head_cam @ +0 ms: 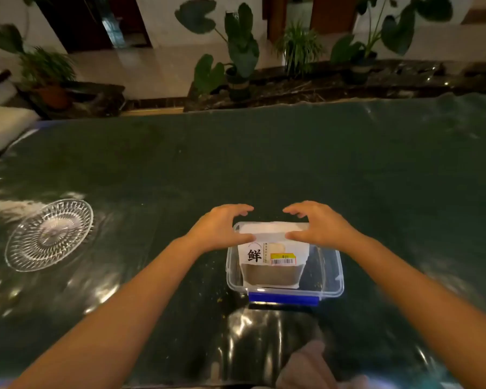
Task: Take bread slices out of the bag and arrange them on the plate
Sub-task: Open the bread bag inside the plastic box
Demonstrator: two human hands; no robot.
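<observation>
Two hands, left hand [222, 227] and right hand [319, 227], spread open over the bread bag [274, 248] in the clear box [331, 276]; pinch the bag's top edges evenly, lift straight.

Dark green glossy table [264, 164] catching glare, beyond it a dark stone ledge [320, 88] lined with potted broad-leaved plants [240, 60], pale shiny floor [141, 68], white walls, dim warm light.
</observation>
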